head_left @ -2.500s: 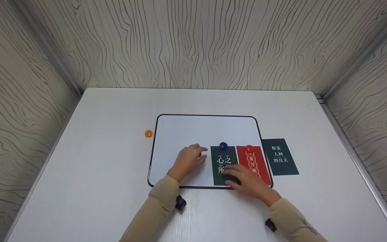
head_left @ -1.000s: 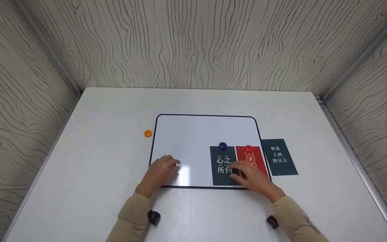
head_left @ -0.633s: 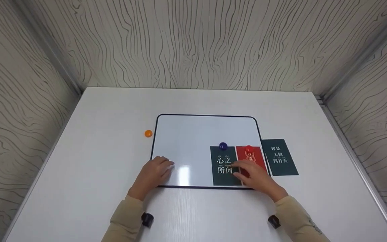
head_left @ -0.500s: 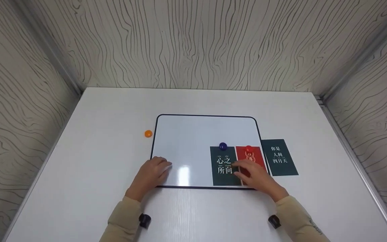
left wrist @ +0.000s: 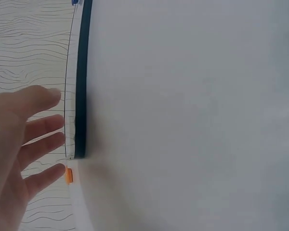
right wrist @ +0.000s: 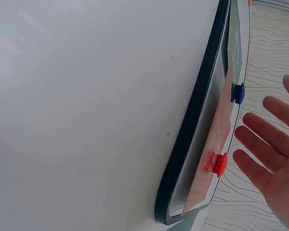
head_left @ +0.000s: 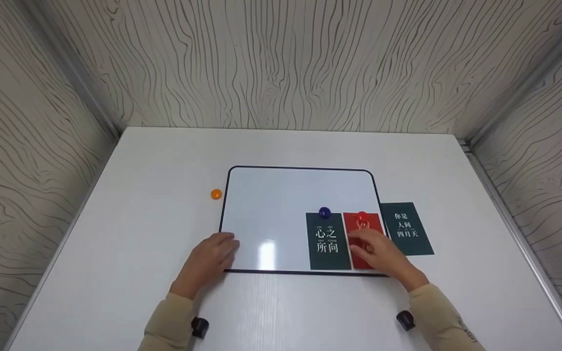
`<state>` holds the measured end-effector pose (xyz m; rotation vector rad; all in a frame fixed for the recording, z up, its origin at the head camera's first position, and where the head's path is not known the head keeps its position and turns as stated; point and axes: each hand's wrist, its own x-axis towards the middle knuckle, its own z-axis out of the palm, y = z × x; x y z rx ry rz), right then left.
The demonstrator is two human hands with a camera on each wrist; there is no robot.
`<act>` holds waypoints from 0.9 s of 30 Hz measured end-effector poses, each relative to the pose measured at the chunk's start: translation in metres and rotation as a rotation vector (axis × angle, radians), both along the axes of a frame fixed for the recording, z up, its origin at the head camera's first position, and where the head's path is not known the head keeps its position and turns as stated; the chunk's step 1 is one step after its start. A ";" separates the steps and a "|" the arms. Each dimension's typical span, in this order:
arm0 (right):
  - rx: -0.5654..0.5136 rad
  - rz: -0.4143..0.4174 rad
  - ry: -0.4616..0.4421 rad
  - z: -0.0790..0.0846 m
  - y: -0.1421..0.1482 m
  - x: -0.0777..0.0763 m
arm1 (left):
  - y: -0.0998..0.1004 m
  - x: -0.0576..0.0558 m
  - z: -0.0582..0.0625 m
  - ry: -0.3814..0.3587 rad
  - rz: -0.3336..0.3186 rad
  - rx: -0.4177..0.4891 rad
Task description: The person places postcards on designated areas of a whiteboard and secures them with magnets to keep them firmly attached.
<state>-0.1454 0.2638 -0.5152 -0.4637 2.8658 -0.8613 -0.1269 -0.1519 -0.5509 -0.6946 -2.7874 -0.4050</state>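
Observation:
A black-edged whiteboard (head_left: pixel 271 195) lies on the white table. My left hand (head_left: pixel 209 261) is over its lower left corner, fingers relaxed, holding nothing. Above the red card (head_left: pixel 363 263) hovers my right hand (head_left: pixel 383 253), its fingers loosely spread and nothing in them. A red magnet (head_left: pixel 362 216) sits at that card's top edge. To its left lies a dark green card (head_left: pixel 327 261) with white characters, and a dark blue magnet (head_left: pixel 325 212) is on its top edge. In the right wrist view the right fingers (right wrist: pixel 265 144) are apart from the red magnet (right wrist: pixel 220 165).
Off the whiteboard's left side an orange magnet (head_left: pixel 216 194) lies on the table (head_left: pixel 130 234). A second dark green card (head_left: pixel 408 229) lies by the right edge of the whiteboard. Wood-grain panels (head_left: pixel 281 63) enclose the table at the back and sides.
My left hand has moved left and down, from the middle of the whiteboard to its lower left corner. The right hand has drifted right, off the green card. Cards and magnets stay put.

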 end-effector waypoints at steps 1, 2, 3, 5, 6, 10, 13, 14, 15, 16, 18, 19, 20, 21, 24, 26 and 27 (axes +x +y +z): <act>0.000 -0.006 -0.006 0.000 0.001 0.000 | -0.001 0.000 0.000 -0.006 0.001 0.002; 0.001 -0.014 -0.015 0.001 0.003 0.000 | -0.001 0.001 0.000 -0.013 0.002 0.004; 0.000 -0.024 -0.025 0.002 0.004 0.000 | -0.002 0.002 0.000 -0.024 0.004 0.006; 0.003 -0.041 -0.038 0.003 0.007 -0.001 | -0.003 0.003 0.001 -0.053 0.008 0.012; 0.004 -0.049 -0.041 0.003 0.009 -0.002 | -0.004 0.004 0.001 -0.070 0.010 0.015; 0.007 -0.070 -0.034 0.004 0.016 -0.004 | -0.006 0.007 0.004 -0.154 0.015 0.010; 0.002 -0.082 -0.023 0.002 0.022 -0.006 | -0.007 0.009 0.006 -0.222 0.018 0.002; 0.001 -0.088 -0.022 0.002 0.024 -0.007 | -0.008 0.010 0.007 -0.243 0.018 -0.001; 0.000 -0.094 -0.025 0.002 0.026 -0.007 | -0.009 0.011 0.008 -0.263 0.017 -0.002; -0.002 -0.100 -0.027 0.002 0.027 -0.008 | -0.010 0.011 0.008 -0.278 0.014 -0.007; -0.002 -0.109 -0.027 0.001 0.030 -0.009 | -0.011 0.012 0.009 -0.300 0.009 -0.014; -0.002 -0.113 -0.030 0.002 0.031 -0.009 | -0.012 0.013 0.010 -0.310 0.007 -0.018; -0.001 -0.116 -0.031 0.002 0.032 -0.009 | -0.012 0.013 0.010 -0.316 0.005 -0.020; 0.003 -0.118 -0.031 0.003 0.034 -0.010 | -0.013 0.013 0.010 -0.319 0.003 -0.020; 0.015 -0.128 -0.043 0.004 0.038 -0.010 | -0.013 0.013 0.009 -0.319 -0.007 -0.009; 0.023 -0.133 -0.046 0.005 0.040 -0.010 | -0.014 0.012 0.008 -0.306 -0.020 -0.004; 0.024 -0.137 -0.050 0.005 0.041 -0.010 | -0.014 0.012 0.007 -0.300 -0.025 -0.001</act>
